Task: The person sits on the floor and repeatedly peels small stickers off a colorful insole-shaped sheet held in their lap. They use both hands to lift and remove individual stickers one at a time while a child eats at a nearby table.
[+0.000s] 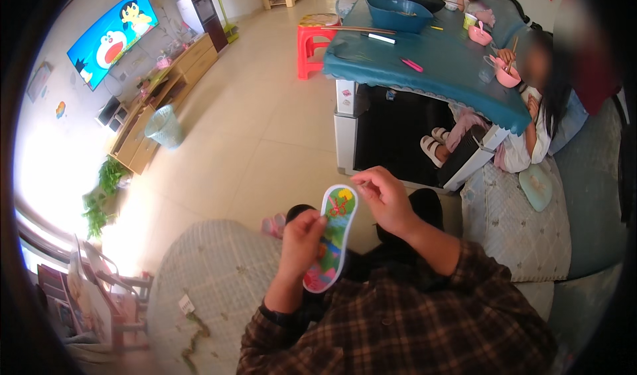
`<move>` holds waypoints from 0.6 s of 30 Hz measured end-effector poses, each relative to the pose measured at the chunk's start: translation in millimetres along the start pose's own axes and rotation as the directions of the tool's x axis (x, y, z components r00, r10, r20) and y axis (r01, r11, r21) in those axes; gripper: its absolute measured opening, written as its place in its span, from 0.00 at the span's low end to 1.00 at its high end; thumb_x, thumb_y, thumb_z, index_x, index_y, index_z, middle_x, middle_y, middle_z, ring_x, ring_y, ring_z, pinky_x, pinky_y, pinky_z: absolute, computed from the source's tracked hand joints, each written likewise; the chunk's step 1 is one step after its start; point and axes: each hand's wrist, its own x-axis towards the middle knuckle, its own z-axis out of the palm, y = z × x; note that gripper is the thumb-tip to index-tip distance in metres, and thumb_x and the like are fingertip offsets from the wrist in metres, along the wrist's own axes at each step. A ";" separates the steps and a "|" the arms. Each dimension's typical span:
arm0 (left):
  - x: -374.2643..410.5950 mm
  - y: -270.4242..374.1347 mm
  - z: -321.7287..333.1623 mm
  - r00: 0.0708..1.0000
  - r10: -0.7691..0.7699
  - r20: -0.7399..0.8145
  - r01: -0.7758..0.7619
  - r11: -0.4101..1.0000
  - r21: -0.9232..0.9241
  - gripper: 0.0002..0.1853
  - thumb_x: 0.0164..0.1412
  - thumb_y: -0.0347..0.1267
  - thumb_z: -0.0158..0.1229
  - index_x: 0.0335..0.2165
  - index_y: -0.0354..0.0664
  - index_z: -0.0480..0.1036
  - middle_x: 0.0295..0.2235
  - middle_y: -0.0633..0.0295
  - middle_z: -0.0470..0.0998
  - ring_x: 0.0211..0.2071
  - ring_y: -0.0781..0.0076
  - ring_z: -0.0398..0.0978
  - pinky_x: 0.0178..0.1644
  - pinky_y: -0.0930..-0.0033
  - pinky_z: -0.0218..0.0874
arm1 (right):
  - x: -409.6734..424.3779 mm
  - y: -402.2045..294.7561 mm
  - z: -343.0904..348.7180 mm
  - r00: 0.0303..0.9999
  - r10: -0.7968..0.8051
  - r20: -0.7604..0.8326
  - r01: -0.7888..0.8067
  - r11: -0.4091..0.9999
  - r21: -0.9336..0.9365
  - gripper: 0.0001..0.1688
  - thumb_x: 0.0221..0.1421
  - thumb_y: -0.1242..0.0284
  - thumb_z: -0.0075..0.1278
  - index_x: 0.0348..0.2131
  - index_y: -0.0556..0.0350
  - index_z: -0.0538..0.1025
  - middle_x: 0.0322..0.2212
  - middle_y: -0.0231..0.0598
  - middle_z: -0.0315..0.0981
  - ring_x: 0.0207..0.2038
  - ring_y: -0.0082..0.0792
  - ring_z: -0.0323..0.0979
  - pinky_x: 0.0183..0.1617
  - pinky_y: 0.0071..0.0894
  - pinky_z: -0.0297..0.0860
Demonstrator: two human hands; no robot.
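An insole [334, 245] with a white edge and a colourful embroidered pattern is held upright over my lap. My left hand [303, 243] grips its left side, thumb on the patterned face. Red and yellow stitching shows near the rounded top end. Just right of that end is my right hand [385, 198], raised with thumb and fingertips drawn together. Whether a needle or thread is between those fingertips is too small to tell. On the quilted seat cover [224, 260] to the left lies a greenish skein of thread [198, 337] with a white tag [186, 304].
Ahead stands a table with a teal cover [368, 59], bearing a blue basin [398, 14], chopsticks and pink bowls [508, 78]. A person [537, 111] sits at its right side. A red stool [313, 46] and a wastebasket [165, 127] stand on the tiled floor.
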 end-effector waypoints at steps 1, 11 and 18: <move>1.6 -3.0 -0.5 1.000 0.016 -0.007 -0.016 1.000 0.010 0.05 0.57 0.28 0.51 0.29 0.38 0.71 0.19 0.71 0.69 0.15 0.90 0.60 0.15 0.85 0.50 | 1.4 -6.9 -3.3 0.992 -0.122 -0.022 0.118 0.983 -0.137 0.13 0.45 0.84 0.49 0.35 0.57 0.72 0.29 0.40 0.69 0.32 0.32 0.70 0.35 0.23 0.66; 10.1 -18.9 7.5 0.994 0.091 -0.064 -0.083 0.989 0.118 0.05 0.55 0.27 0.52 0.27 0.35 0.70 0.19 0.69 0.69 0.20 0.84 0.63 0.24 0.80 0.56 | -2.0 -14.9 10.0 0.869 -0.435 0.235 0.468 0.877 -0.108 0.02 0.47 0.78 0.47 0.26 0.54 0.70 0.22 0.33 0.65 0.21 0.34 0.66 0.26 0.28 0.65; 43.4 -63.4 -60.5 0.864 0.246 -0.440 -0.037 0.902 0.430 0.08 0.55 0.28 0.50 0.23 0.35 0.69 0.17 0.68 0.69 0.21 0.84 0.63 0.24 0.77 0.55 | -6.3 -10.7 -47.4 0.978 0.207 0.026 -0.195 0.866 0.460 0.02 0.57 0.75 0.39 0.31 0.54 0.62 0.18 0.28 0.60 0.18 0.19 0.61 0.23 0.18 0.63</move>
